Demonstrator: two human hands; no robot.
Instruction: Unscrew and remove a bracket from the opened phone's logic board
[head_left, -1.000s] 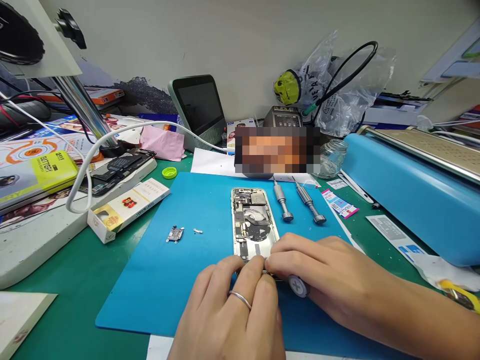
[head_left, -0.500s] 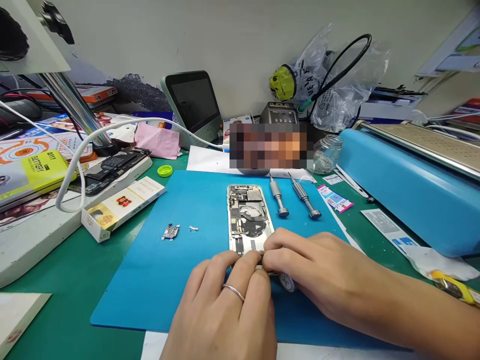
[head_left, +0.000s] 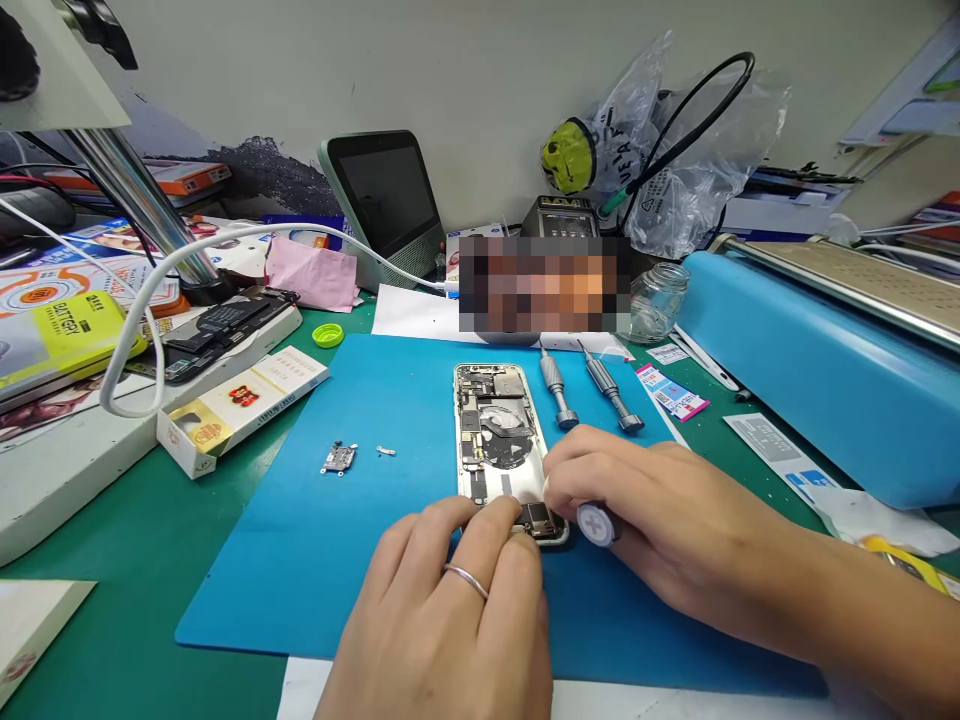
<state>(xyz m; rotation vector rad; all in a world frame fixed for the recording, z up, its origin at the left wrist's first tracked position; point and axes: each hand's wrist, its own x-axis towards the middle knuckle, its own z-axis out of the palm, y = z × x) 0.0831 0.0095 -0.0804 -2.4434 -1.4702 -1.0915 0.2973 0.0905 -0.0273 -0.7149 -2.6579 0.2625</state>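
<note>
An opened smartphone (head_left: 499, 430) lies face up on the blue mat, its inner boards, flex cables and a black ring exposed. My left hand (head_left: 457, 590), wearing a ring, grips the phone's lower left end, with bent fingertips over its bottom parts. In the fingers of my right hand (head_left: 637, 500) is a screwdriver (head_left: 598, 524); its grey round cap with a cross mark sticks out, and the tip is hidden. That hand is just off the phone's lower right edge. A small metal-shielded board (head_left: 340, 458) and a tiny bracket (head_left: 385, 451) lie to the left.
Two grey screwdrivers (head_left: 559, 388) lie right of the phone. A glass jar (head_left: 660, 305) stands behind, near a blue machine (head_left: 795, 380). To the left are a cigarette box (head_left: 244, 410), a green cap (head_left: 328, 335) and a white cable (head_left: 139, 310).
My right hand has moved up and right, off the phone's lower end, taking the screwdriver along and uncovering the phone's bottom right corner. My left hand stays in place.
</note>
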